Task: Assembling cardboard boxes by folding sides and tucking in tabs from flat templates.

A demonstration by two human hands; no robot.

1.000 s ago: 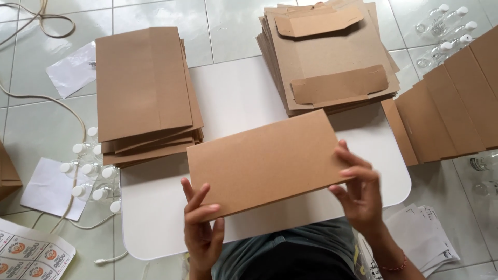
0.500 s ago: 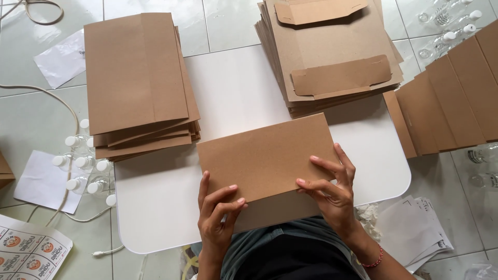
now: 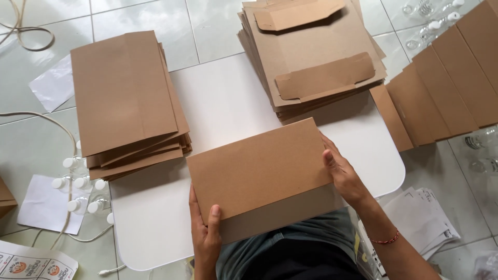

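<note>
A folded brown cardboard piece [image 3: 262, 173] lies across the near edge of the white board [image 3: 228, 98]. My left hand [image 3: 205, 233] grips its near left corner, thumb on top. My right hand [image 3: 342, 173] holds its right edge, thumb pressed on the top face. A stack of folded brown cardboard [image 3: 127, 98] rests to the far left, partly on the board. A stack of flat unfolded cardboard blanks [image 3: 314, 54] with flaps sits at the far right of the board.
More brown cardboard pieces [image 3: 448, 85] fan out on the tiled floor at right. Small white-capped bottles [image 3: 78, 181] and a cord [image 3: 39, 119] lie at left, white papers [image 3: 423, 220] at right, printed stickers [image 3: 33, 264] at lower left.
The cardboard piece has been folded flatter and pulled slightly nearer. My left hand moved from on top to gripping the near left corner; my right hand shifted to the right edge.
</note>
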